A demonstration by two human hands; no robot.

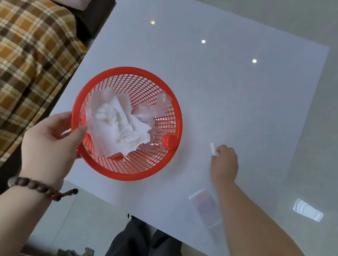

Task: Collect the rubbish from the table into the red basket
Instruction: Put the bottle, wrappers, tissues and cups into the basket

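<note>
Nearest, the left hand (52, 143) gripped the red basket's (173, 115) rim at its 8 o'clock, thumb inside. Crumpled tissue (118, 125), clear wrapper (155, 107) and a red cap (169, 142) lay in it. At 3 o'clock, the right hand (225, 162) pinched a white scrap (212, 148) on the table (217, 80).
</note>
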